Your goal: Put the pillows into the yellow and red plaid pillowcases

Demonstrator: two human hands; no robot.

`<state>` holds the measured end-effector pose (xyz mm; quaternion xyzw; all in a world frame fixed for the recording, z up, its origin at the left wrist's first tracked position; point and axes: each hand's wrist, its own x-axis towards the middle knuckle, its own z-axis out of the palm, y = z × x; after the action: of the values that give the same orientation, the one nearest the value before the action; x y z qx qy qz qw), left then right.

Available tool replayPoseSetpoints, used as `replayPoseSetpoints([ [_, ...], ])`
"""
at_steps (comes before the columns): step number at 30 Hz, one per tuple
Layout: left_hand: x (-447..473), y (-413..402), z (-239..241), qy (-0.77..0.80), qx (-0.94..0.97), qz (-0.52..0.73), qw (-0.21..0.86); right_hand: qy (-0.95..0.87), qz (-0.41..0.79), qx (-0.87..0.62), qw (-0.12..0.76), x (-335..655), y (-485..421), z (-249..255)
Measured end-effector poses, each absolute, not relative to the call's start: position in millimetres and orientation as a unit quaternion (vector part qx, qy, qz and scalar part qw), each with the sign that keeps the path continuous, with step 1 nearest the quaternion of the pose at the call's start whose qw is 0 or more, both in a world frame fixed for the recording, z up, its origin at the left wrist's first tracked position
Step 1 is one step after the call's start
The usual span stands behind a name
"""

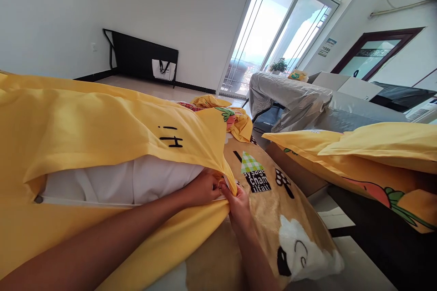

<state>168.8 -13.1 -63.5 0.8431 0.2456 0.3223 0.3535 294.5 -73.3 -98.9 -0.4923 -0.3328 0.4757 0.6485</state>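
Observation:
A yellow pillowcase (102, 118) with black marks lies across the left. A white pillow (119, 182) shows through its open edge. My left hand (201, 188) is closed, pinching the corner of the pillowcase opening. My right hand (239, 204) is closed too, pinching the same yellow corner from the right, fingertips meeting those of the left hand. Under both hands lies a tan plush blanket (273, 218) with a sheep and mushroom print.
A second yellow pillow (375, 154) with a carrot print lies at the right. More yellow cloth (235, 120) is bunched behind. A sofa under grey cover (297, 100) stands further back, near glass balcony doors (273, 32). A black folded table (143, 57) leans on the wall.

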Motion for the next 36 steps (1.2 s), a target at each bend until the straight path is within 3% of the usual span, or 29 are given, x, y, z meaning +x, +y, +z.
replayPoseSetpoints([
  [7, 167.8, -9.7, -64.3, 0.257, 0.842, 0.322, 0.349, -0.38, 0.438, -0.517, 0.629, 296.2, -72.6, -95.8],
  [14, 163.8, -8.8, -67.7, 0.262, 0.856, 0.302, 0.328, -0.496, 0.317, -0.614, 0.526, 300.7, -73.9, -89.5],
  [19, 164.7, -8.7, -72.5, 0.283, 0.861, 0.288, 0.31, -0.536, 0.193, -0.645, 0.509, 300.3, -76.0, -94.6],
  [36, 153.9, -11.4, -55.6, 0.198, 0.855, 0.317, 0.359, -0.529, 0.065, -0.705, 0.469, 293.7, -77.5, -100.6],
])
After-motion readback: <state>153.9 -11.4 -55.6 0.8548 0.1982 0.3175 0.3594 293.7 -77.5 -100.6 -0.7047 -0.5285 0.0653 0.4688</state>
